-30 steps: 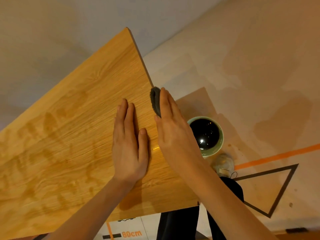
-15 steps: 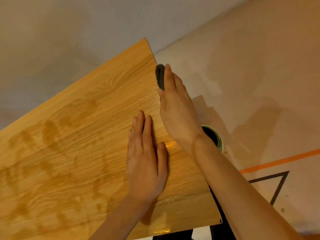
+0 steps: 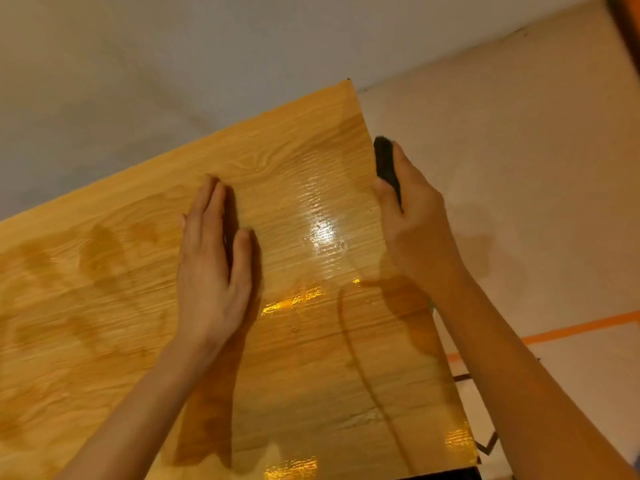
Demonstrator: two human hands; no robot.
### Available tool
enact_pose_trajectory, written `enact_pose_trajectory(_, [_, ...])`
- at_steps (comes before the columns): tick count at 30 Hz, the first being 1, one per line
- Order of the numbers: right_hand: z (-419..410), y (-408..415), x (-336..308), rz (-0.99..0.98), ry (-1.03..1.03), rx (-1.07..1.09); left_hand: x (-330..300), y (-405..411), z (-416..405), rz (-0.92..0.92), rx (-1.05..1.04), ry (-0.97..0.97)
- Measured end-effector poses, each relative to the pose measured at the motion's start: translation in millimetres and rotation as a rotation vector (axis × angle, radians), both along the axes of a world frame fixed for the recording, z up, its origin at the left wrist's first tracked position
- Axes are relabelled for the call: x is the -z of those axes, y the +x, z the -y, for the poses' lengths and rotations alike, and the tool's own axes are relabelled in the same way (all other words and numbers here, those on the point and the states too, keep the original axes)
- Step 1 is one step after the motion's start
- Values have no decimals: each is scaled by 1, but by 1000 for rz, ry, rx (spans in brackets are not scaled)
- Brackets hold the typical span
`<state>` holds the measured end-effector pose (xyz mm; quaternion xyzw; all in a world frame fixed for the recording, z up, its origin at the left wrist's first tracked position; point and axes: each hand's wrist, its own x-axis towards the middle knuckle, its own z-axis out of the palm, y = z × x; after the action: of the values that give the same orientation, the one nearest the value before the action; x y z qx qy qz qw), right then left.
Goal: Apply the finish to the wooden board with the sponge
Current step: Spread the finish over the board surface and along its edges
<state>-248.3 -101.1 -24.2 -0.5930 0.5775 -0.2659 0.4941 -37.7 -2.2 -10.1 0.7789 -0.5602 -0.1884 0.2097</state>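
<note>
On the far left, the wooden board is lying flat and reaching away toward the wall, its grain showing darker, patchy streaks where finish appears to be soaking in unevenly. Moving rightward, the left hand is resting palm-down on the board's face, its fingers lying straight and pressed together with the thumb set slightly apart, apparently steadying the panel. Beyond it, a glossy wet band is catching the light (the bright reflections suggest a fresh coat there), running down to the near corner. At the board's right edge, the right hand is gripping the dark sponge, its fingers curled and closed around the sponge, which is standing on end against the side of the board, so the step in hand looks like coating that edge. Farther right, the pale floor is carrying a strip of orange tape, well apart from the work. By my judgement, the next move is calling for even pressure along the edge, keeping the sponge touching the wood to the far corner, then a return to the blotchy left portion, which looks less evenly covered.
</note>
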Motion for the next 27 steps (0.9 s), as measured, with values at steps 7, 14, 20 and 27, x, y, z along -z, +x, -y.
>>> enact_pose_trajectory(7, [98, 44, 4, -130, -142, -80, 14, 48, 0, 69, 80, -35])
enact_pose_trajectory(14, [110, 57, -13, -470, -497, -391, 15, 43, 0, 109, 53, -39])
enact_pose_trajectory(20, [118, 79, -27, -793, -512, -615, 16, 45, 3, 131, 63, -48])
enact_pose_trajectory(27, [70, 187, -28, -667, -588, -764, 18, 46, 5, 149, 57, -46])
